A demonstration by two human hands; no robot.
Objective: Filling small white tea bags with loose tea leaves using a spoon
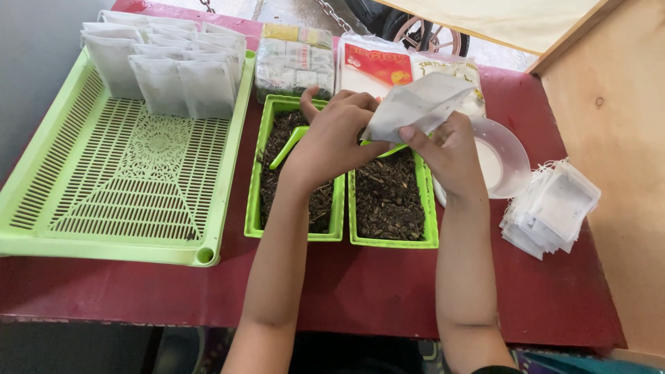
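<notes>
Red cloth covered the table (pixel 388 291). At nine o'clock sat a slatted green tray (pixel 125 201) with filled sachets (pixel 166 76) stood along its far end. Centre, over two green tubs of dark dried leaves (pixel 389 201), the left hand (pixel 332 142) and right hand (pixel 450 152) pinched a white paper sachet (pixel 415 104), fingers closed on its lower edge. Holding its mouth upward over the tubs seemed wise. At three o'clock lay empty sachets (pixel 551 208).
</notes>
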